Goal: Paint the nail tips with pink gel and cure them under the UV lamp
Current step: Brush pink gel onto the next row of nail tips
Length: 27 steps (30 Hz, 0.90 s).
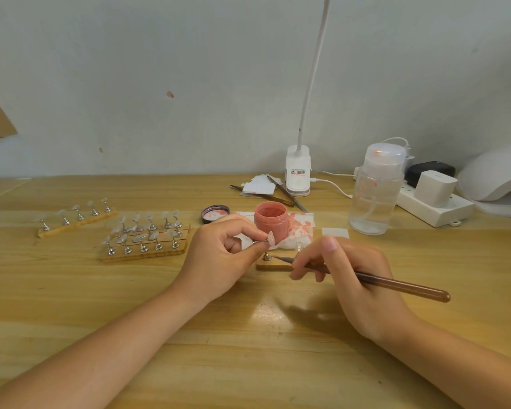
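My left hand (219,255) pinches a small metal stand that carries a pale nail tip (271,239), lifted just in front of the open jar of pink gel (270,221). My right hand (348,273) grips a brown brush (396,286), its fine tip pointing left near a wooden strip (273,266) with one metal stand on it. The white UV lamp (496,178) sits at the far right edge of the table. Left of my hands, clear nail tips on stands fill wooden holders (145,240), with one more row (76,218) farther left.
The jar's lid (215,213) lies left of the jar, on a pink-stained tissue (300,228). A clear pump bottle (376,190), a power strip with chargers (434,202), a clip lamp base (298,171), tweezers and white pads (263,185) stand behind.
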Motion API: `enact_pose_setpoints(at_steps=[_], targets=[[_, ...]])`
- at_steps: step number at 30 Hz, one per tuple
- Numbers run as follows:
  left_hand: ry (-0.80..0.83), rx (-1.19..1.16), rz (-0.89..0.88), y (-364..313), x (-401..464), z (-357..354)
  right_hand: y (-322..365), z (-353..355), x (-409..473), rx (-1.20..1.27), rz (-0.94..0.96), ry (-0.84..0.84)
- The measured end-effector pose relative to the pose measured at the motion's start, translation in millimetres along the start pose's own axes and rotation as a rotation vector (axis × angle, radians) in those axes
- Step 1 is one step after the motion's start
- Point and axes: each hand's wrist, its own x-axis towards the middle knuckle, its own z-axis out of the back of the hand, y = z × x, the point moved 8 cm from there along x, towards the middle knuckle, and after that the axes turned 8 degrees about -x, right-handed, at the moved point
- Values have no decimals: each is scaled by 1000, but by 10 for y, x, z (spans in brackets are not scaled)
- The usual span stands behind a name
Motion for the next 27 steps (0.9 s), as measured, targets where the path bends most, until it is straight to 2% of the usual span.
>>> enact_pose_setpoints(at_steps=[5, 10, 14, 17, 22, 27], targets=[[20, -18, -18, -57, -12, -14, 3, -18, 36, -159, -15, 10], [7, 10, 13, -17, -10, -1, 23, -10, 3, -109, 7, 14], [9, 7, 11, -34, -7, -10, 49, 8, 35, -172, 25, -17], [1, 2, 18, -26, -6, -4, 37, -34, 45, -186, 4, 26], [-2, 9, 28, -17, -5, -1, 30, 10, 7, -94, 20, -7], [-1, -13, 34, -27, -6, -5, 8, -25, 43, -167, -5, 16]])
